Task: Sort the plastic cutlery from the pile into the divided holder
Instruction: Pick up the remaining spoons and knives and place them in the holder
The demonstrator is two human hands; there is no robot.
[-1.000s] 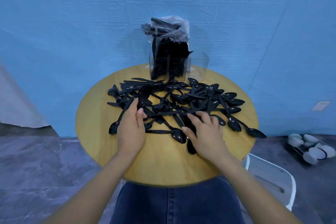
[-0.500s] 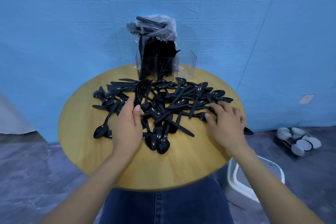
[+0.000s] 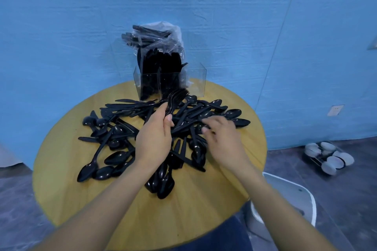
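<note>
A pile of black plastic cutlery (image 3: pixel 126 128), mostly spoons with some knives, lies spread over the round wooden table (image 3: pixel 204 199). My left hand (image 3: pixel 154 138) grips a stacked bunch of black forks (image 3: pixel 175 100) by the handles, tines up and pointing toward the holder. My right hand (image 3: pixel 222 136) reaches into the right side of the pile, fingers curled over the cutlery; it is blurred. The clear divided holder (image 3: pixel 195 81) stands at the table's far edge, its left and middle compartments packed with black cutlery, the right one looking empty.
A clear plastic bag of black cutlery (image 3: pixel 155 36) sits on top of the holder against the blue wall. A white stool (image 3: pixel 285 193) stands at the table's right. A tray of white lids (image 3: pixel 328 157) lies on the floor at far right.
My left hand has lifted the bunch of forks out of the pile and raised it. My right hand has shifted left and inward across the pile. The camera has moved.
</note>
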